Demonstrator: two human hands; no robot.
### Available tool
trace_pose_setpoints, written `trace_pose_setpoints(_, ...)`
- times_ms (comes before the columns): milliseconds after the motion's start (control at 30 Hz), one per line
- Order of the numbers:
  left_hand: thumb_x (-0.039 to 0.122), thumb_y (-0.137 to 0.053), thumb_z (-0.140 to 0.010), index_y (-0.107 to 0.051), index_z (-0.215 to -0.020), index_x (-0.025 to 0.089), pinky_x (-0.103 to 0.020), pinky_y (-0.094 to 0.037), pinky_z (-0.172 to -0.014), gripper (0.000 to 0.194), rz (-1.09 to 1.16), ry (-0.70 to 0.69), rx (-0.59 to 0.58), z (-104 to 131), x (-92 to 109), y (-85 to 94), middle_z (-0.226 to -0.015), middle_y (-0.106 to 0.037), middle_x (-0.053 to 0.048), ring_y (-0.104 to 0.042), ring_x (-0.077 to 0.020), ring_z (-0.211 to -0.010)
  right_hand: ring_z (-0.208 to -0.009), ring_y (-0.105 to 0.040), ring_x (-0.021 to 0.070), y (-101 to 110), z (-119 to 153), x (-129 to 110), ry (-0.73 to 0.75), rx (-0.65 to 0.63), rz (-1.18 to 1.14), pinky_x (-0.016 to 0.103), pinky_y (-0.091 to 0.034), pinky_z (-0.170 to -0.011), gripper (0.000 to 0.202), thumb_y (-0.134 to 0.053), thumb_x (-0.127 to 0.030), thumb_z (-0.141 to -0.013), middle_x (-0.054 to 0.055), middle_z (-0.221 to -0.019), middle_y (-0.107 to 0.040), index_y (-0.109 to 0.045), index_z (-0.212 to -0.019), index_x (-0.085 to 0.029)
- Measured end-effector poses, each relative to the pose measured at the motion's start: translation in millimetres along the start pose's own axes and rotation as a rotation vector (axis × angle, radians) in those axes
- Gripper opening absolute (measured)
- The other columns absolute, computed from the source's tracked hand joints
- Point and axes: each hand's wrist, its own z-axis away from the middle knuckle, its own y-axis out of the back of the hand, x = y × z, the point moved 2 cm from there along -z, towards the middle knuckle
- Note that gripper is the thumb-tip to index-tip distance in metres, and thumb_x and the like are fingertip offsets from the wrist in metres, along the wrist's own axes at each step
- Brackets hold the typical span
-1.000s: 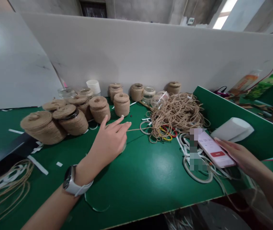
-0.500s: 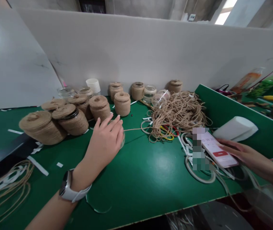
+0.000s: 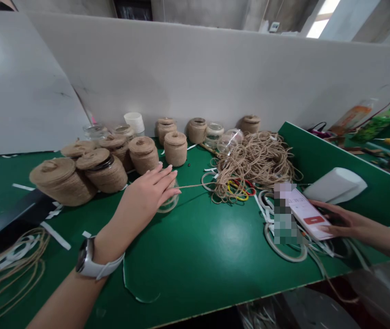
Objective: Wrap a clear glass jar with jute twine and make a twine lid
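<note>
My left hand [image 3: 149, 189], with a watch on its wrist, lies with fingers stretched out over a clear glass jar [image 3: 170, 205]. Most of that jar is hidden under the hand. A twine strand [image 3: 195, 185] runs from beside my left thumb to the heap of jute twine [image 3: 261, 160]. On the right, my right hand [image 3: 339, 221] grips the edge of a phone [image 3: 306, 214], with fingers at its far side and the thumb near a red button on the lit screen. Part of the picture beside the phone is pixelated.
Several twine-wrapped jars [image 3: 60, 180] stand at left and back, near stacked white cups [image 3: 134, 122]. Scissors with yellow and red handles [image 3: 238, 192] poke from the heap. A white roll [image 3: 337, 185] leans by the green divider [image 3: 335, 155]. Clear tubing [image 3: 286, 256] lies near the front.
My left hand has shifted slightly, its thumb now apart from the other fingers, and more of the glass jar shows below it. My right thumb has moved down the phone towards the red button.
</note>
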Motion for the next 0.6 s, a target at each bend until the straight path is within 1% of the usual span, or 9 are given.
trace_pose_setpoints(100, 0.051, -0.038, -0.097, -0.062, -0.126, 0.011, -0.044, -0.049, -0.104, 0.055, -0.007, -0.011, -0.006, -0.3, -3.1, 0.3, -0.133, -0.062, -0.012, -0.054, -0.0279, -0.128, -0.133, -0.046, 0.0355, 0.0, -2.8, 5.7, -0.025, -0.033, -0.044, 0.041, -0.044, -0.107, 0.092, -0.072, -0.062, -0.061, 0.01, -0.151, -0.043, -0.047, -0.141, -0.027)
trace_pose_setpoints(167, 0.05, -0.038, -0.097, -0.062, -0.126, 0.011, -0.044, -0.049, -0.104, 0.054, -0.004, -0.012, -0.017, -0.5, -3.9, 0.0, -0.133, -0.061, -0.011, -0.055, -0.0275, -0.127, -0.136, -0.042, 0.0359, 0.9, -3.4, 7.5, -0.026, -0.041, -0.04, 0.042, -0.042, -0.109, 0.092, -0.071, -0.063, -0.062, 0.01, -0.152, -0.041, -0.046, -0.142, -0.027)
trace_pose_setpoints(233, 0.047, -0.036, -0.099, -0.062, -0.125, 0.011, -0.045, -0.049, -0.104, 0.051, 0.002, -0.013, -0.022, -0.5, -3.5, -0.2, -0.134, -0.061, -0.01, -0.055, -0.0271, -0.127, -0.137, -0.041, 0.0358, 2.5, -3.6, 9.7, -0.021, -0.059, -0.031, 0.043, -0.041, -0.109, 0.092, -0.071, -0.063, -0.062, 0.009, -0.153, -0.04, -0.044, -0.143, -0.028)
trace_pose_setpoints(300, 0.042, -0.035, -0.101, -0.062, -0.125, 0.012, -0.046, -0.048, -0.105, 0.047, 0.006, -0.01, -0.022, -0.4, -2.4, -0.5, -0.134, -0.061, -0.01, -0.054, -0.0273, -0.128, -0.136, -0.043, 0.0359, 4.8, -3.8, 12.9, -0.003, -0.084, -0.01, 0.043, -0.043, -0.108, 0.094, -0.072, -0.062, -0.061, 0.008, -0.153, -0.04, -0.042, -0.145, -0.029)
trace_pose_setpoints(367, 0.037, -0.037, -0.101, -0.062, -0.126, 0.013, -0.048, -0.048, -0.105, 0.043, 0.016, -0.001, -0.019, 0.0, -1.3, -1.0, -0.134, -0.061, -0.01, -0.053, -0.0279, -0.129, -0.134, -0.044, 0.0365, 7.2, -4.6, 16.1, 0.02, -0.101, 0.017, 0.044, -0.045, -0.106, 0.099, -0.076, -0.058, -0.058, 0.008, -0.153, -0.039, -0.041, -0.146, -0.03)
trace_pose_setpoints(433, 0.034, -0.04, -0.1, -0.062, -0.126, 0.014, -0.049, -0.047, -0.105, 0.04, 0.032, 0.007, -0.006, 0.4, -0.6, -1.9, -0.134, -0.061, -0.01, -0.052, -0.0283, -0.129, -0.132, -0.047, 0.0374, 8.5, -5.8, 18.0, 0.015, -0.1, 0.022, 0.043, -0.05, -0.101, 0.101, -0.079, -0.055, -0.054, 0.008, -0.151, -0.043, -0.043, -0.144, -0.031)
trace_pose_setpoints(533, 0.032, -0.04, -0.1, -0.062, -0.126, 0.014, -0.05, -0.046, -0.107, 0.038, 0.082, -0.01, 0.007, 0.5, 0.3, -3.4, -0.135, -0.06, -0.01, -0.052, -0.0272, -0.13, -0.122, -0.056, 0.0373, 7.8, -6.8, 15.0, -0.039, -0.039, -0.001, 0.039, -0.055, -0.093, 0.096, -0.08, -0.056, -0.051, 0.009, -0.144, -0.052, -0.05, -0.138, -0.031)
trace_pose_setpoints(600, 0.032, -0.039, -0.1, -0.06, -0.127, 0.014, -0.05, -0.043, -0.109, 0.038, 0.135, -0.032, 0.0, 0.1, 1.4, -4.4, -0.135, -0.06, -0.01, -0.049, -0.0257, -0.132, -0.118, -0.059, 0.0367, 5.9, -6.1, 8.5, -0.057, 0.02, -0.012, 0.04, -0.056, -0.092, 0.089, -0.078, -0.058, -0.05, 0.008, -0.141, -0.056, -0.056, -0.132, -0.031)
